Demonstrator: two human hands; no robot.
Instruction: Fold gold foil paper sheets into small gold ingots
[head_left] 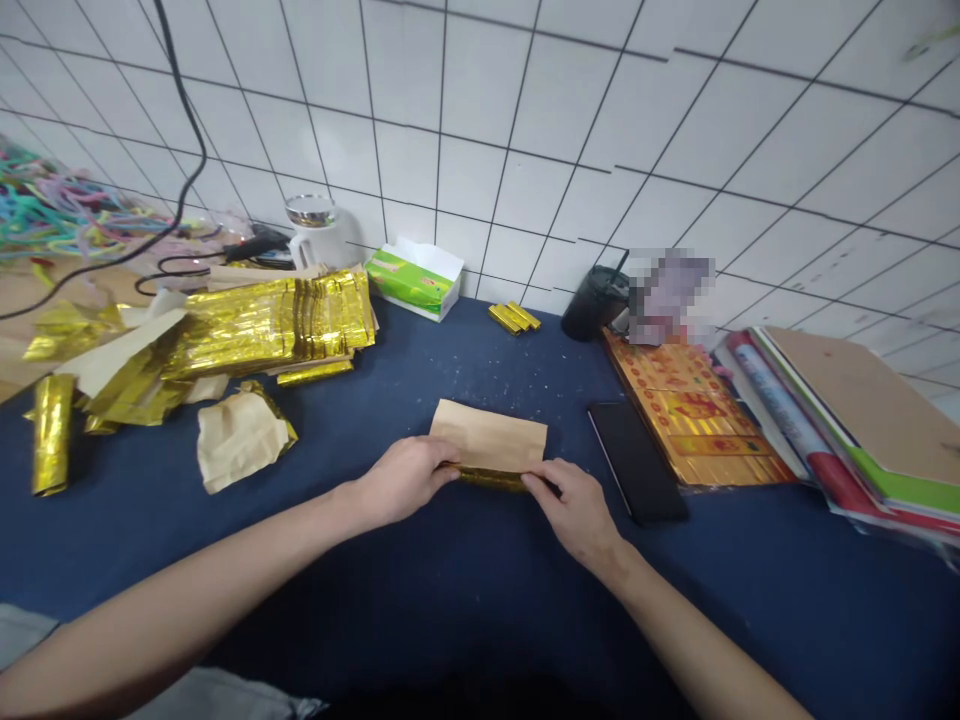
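In front of me lies a sheet of gold foil paper (491, 435), its plain tan back facing up and its near edge folded or rolled into a gold strip. My left hand (405, 478) pinches the left end of that strip. At the right end, my right hand (571, 505) grips it between thumb and fingers. Against the wall are several small gold rolls (514, 317). To the left sits a stack of gold foil paper (255, 325), with a crumpled tan-backed piece (241, 437) nearer me and a gold roll (52, 435) standing at the far left.
A black phone (637, 460) lies right of my right hand, beside an orange printed packet (694, 410) and stacked folders (862, 400). Along the tiled wall stand a green tissue pack (414, 280), a white mug (319, 240) and a dark cup (592, 300). A black cable (196, 150) hangs at left.
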